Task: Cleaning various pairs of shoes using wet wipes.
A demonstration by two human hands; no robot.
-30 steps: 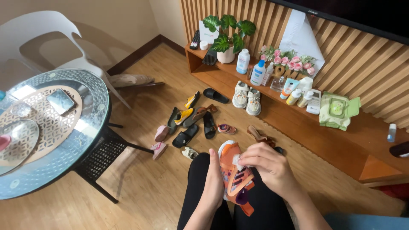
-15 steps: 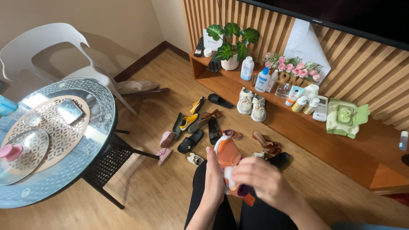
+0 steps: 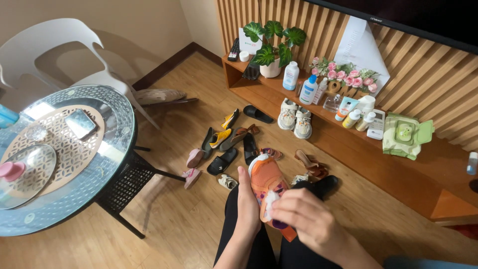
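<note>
I hold the orange shoe (image 3: 266, 184) over my lap, low in the centre of view, toe pointing toward 12 o'clock. My left hand (image 3: 247, 201) lies along the shoe's 9 o'clock side, thumb up and fingers wrapped behind it, so this hand is closed on the shoe as a clamp. My right hand (image 3: 303, 216) sits at the shoe's 4 o'clock, fingers curled tight around a small white wipe (image 3: 271, 201) that is pressed against the upper.

Procedure for the wiping step, as I judge it:
1. Keep the left-hand clamp firm so that the shoe does not twist under pressure.
2. Work the wipe in short strokes from the toe back toward the heel, and cover the pale rim of the sole.
3. Refold the wipe once its face looks soiled; otherwise it is likely to smear dirt back on.
4. Rotate the shoe with the left hand rather than bending the right wrist.

Surroundings: loose sandals and slippers (image 3: 224, 144) lie on the wooden floor at 11 o'clock. A green wipe pack (image 3: 406, 134) rests on the low shelf (image 3: 348, 149) at 2 o'clock. The glass table (image 3: 99, 169) stands at 9 o'clock.
</note>
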